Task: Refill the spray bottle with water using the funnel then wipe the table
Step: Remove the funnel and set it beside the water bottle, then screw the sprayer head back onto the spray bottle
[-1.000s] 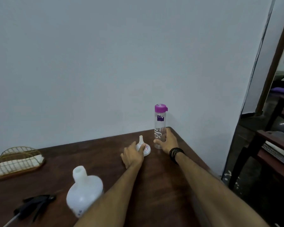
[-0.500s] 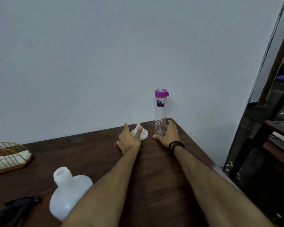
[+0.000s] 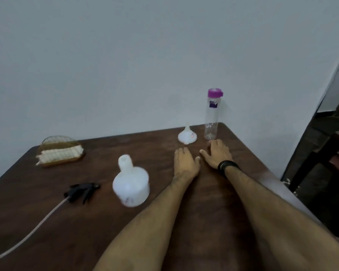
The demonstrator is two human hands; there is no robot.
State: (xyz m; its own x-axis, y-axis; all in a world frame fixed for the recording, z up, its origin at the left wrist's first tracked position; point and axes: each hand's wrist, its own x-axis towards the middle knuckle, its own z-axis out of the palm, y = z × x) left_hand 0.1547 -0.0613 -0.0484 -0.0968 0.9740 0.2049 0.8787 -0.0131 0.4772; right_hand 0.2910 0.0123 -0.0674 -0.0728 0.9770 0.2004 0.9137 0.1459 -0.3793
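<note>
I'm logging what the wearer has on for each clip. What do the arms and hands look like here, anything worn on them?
Both forearms are bare, with no sleeves showing anywhere in view. The right hand has a black band at the wrist, apparently a few thin strands. The left hand and its wrist carry nothing. No gloves or rings are visible.

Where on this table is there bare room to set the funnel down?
Bare wood lies between the basket and the funnel along the wall, and near the front edge left of the forearms. It is crowded around the spray bottle and black trigger head.
</note>
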